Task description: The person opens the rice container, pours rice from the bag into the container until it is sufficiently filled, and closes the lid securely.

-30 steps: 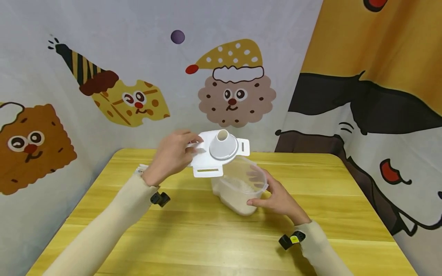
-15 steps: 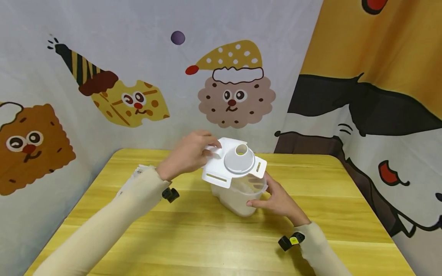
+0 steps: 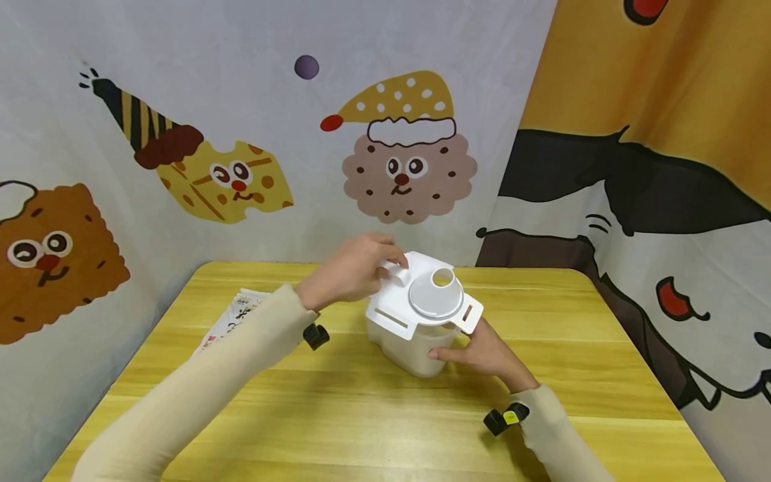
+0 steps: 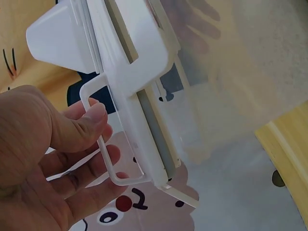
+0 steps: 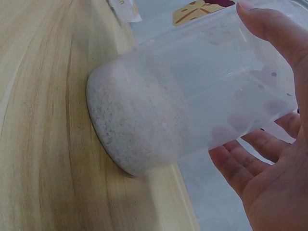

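From the head view, a clear tub (image 3: 409, 348) stands near the middle of the yellow worktop (image 3: 361, 415). It has white grains in the bottom. A white lid (image 3: 421, 304) with a round spout sits on top of the tub. The left hand (image 3: 352, 274) holds the lid by a flap on the side away from the right hand, with its fingers curled around it. This looks like a good way to keep the lid lined up over the tub. The right hand (image 3: 482, 348) wraps around the side of the tub, most likely so it does not slide. A printed packet (image 3: 231, 318) lies flat on the worktop, well to the left of the tub. Cartoon cookie curtains hang behind the tub. Nothing stands between the hands and the tub.

From the left wrist view, the thumb and fingers (image 4: 91, 120) pinch a thin white clip loop on the edge of the lid (image 4: 130, 57). The lid is right against the rim of the tub (image 4: 231, 96).

From the right wrist view, the fingers (image 5: 269, 33) are spread and curve around the tub (image 5: 192, 106), holding its wall. The grains (image 5: 130, 120) fill only the bottom part. The tub stands on the worktop (image 5: 43, 120).
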A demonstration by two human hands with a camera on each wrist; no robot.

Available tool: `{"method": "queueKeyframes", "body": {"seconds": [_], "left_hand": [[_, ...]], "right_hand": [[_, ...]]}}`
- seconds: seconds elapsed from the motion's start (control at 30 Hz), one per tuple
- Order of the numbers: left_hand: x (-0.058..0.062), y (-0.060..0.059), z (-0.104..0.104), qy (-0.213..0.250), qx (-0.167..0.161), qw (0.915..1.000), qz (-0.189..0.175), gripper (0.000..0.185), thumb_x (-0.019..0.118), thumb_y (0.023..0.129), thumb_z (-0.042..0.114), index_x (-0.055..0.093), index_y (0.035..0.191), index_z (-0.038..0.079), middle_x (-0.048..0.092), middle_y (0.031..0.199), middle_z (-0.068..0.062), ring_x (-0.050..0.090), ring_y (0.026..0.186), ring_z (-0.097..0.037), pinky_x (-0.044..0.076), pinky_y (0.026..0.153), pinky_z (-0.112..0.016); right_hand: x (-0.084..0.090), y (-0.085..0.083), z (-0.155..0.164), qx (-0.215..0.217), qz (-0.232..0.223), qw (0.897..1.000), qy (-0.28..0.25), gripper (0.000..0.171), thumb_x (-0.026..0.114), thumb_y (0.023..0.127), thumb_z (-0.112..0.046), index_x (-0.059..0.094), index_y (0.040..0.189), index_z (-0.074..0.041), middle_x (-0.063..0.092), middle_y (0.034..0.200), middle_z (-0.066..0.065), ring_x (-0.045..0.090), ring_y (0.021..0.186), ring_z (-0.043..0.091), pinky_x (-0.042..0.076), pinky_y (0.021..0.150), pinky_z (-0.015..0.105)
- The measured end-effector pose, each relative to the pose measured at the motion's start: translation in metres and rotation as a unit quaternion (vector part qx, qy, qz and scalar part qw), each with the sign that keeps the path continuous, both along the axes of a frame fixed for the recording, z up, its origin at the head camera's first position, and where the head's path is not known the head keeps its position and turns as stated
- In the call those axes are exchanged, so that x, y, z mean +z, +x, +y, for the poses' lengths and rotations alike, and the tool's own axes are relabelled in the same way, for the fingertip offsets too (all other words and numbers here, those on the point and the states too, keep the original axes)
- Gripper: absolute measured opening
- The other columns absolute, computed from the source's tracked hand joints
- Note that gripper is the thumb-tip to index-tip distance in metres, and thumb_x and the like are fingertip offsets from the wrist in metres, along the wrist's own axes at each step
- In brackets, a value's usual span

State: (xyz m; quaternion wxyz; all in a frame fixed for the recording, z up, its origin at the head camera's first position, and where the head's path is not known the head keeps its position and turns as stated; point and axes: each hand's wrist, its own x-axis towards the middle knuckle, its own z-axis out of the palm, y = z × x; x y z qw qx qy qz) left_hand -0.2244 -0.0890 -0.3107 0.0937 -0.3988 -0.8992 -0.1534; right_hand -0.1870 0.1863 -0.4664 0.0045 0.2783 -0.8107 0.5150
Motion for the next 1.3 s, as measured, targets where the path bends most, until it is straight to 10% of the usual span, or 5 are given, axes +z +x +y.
{"method": "queueKeyframes", "body": {"seconds": [1.3], "left_hand": [[-0.011, -0.011, 0.012, -0.039, -0.024, 0.9983, -0.036, 0.034, 0.073, 0.087, -0.006, 0.079, 0.108, 0.020, 0.070, 0.102, 0.005, 0.066, 0.095, -0.011, 0.058, 0.082, -0.028]], "right_hand": [[0.000, 0.002, 0.002, -0.012, -0.002, 1.000, 0.026, 0.075, 0.093, 0.076, -0.028, 0.054, 0.141, -0.027, 0.063, 0.137, -0.008, 0.059, 0.126, 0.010, 0.047, 0.110, 0.032]]}}
